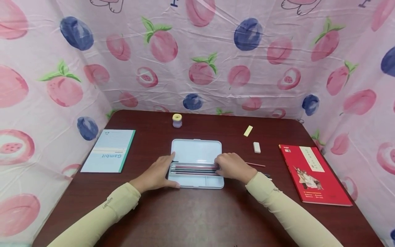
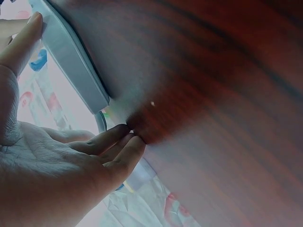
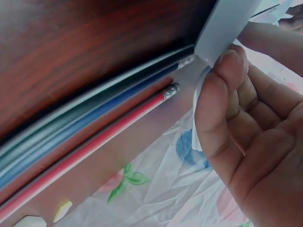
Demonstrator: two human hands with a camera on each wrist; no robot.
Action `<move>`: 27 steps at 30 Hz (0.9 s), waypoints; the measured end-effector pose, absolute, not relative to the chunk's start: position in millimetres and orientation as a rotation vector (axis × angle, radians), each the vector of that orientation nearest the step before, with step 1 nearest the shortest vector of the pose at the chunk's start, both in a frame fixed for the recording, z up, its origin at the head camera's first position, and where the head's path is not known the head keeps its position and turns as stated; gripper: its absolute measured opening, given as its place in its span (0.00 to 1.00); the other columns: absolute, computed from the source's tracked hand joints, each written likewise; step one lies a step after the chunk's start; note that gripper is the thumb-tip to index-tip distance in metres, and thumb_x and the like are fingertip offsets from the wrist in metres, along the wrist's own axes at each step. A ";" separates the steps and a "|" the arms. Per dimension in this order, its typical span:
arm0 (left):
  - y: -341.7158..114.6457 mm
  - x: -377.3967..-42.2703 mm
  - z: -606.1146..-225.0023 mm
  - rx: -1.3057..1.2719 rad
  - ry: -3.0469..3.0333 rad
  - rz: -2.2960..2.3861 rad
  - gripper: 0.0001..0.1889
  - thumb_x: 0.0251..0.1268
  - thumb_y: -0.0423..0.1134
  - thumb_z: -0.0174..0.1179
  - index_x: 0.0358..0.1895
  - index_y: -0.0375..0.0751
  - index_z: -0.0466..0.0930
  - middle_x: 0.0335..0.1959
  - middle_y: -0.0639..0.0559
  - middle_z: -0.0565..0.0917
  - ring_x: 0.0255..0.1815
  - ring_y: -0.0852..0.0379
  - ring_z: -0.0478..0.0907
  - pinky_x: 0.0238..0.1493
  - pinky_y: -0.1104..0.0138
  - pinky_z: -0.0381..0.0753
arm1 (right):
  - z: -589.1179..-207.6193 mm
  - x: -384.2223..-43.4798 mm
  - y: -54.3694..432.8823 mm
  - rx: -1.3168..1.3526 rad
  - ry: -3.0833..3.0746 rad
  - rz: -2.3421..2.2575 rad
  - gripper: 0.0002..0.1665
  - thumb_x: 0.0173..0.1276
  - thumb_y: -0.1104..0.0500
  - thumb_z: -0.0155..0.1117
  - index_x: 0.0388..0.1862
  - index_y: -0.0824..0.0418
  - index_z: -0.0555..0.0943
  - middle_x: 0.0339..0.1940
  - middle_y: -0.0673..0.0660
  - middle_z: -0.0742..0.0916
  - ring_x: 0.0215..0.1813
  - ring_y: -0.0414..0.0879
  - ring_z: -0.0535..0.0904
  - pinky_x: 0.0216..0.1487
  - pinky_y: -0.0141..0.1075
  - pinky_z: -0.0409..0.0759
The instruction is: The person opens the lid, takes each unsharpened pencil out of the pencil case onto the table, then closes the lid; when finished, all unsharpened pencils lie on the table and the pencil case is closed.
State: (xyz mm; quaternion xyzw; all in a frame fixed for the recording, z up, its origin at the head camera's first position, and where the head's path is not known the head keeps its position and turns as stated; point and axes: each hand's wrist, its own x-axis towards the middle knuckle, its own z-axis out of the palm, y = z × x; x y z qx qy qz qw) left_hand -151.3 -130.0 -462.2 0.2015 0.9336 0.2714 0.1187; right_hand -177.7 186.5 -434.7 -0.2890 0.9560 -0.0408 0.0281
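A light-blue pencil case (image 1: 188, 181) lies with its lid (image 1: 196, 151) raised back on the dark table. Several pencils (image 1: 194, 171) rest lengthwise in its rear compartment. My left hand (image 1: 157, 172) braces the case's left end, thumb at the front corner and fingers stretched toward the hinge. The left wrist view shows that hand's fingers extended and its thumb against the case. My right hand (image 1: 232, 166) grips the right end, covering the pencils' ends. Its fingers (image 3: 213, 109) are curled at the case's end wall, while part of the grip is hidden behind that wall.
More pencils (image 3: 94, 153), red, blue and dark green, lie right of the case. Behind them are a white eraser (image 1: 256, 147) and a yellow strip (image 1: 248, 130). A small yellow-topped container (image 1: 177, 120) stands at the back. A notebook (image 1: 108, 151) lies left, a red book (image 1: 314, 175) right.
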 end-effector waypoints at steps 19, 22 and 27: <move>-126.8 -150.1 -460.2 0.559 2.724 0.794 0.68 0.53 0.60 0.82 0.88 0.39 0.46 0.85 0.39 0.62 0.85 0.39 0.60 0.83 0.44 0.65 | -439.0 -171.1 187.0 -1.141 3.023 0.059 0.04 0.63 0.60 0.78 0.33 0.59 0.91 0.22 0.51 0.87 0.20 0.38 0.73 0.25 0.33 0.74; -126.9 -149.7 -460.3 0.554 2.722 0.793 0.68 0.53 0.60 0.82 0.88 0.39 0.46 0.86 0.40 0.62 0.85 0.40 0.59 0.83 0.44 0.65 | -441.7 -171.2 188.2 -1.160 3.038 0.051 0.03 0.64 0.61 0.77 0.32 0.59 0.91 0.21 0.51 0.86 0.20 0.39 0.73 0.24 0.32 0.73; -127.5 -148.9 -460.3 0.561 2.728 0.790 0.68 0.52 0.60 0.83 0.88 0.38 0.46 0.85 0.39 0.62 0.85 0.39 0.59 0.83 0.44 0.65 | -444.9 -170.6 189.6 -1.165 3.057 0.034 0.02 0.64 0.61 0.77 0.32 0.59 0.91 0.21 0.51 0.86 0.19 0.38 0.72 0.23 0.31 0.71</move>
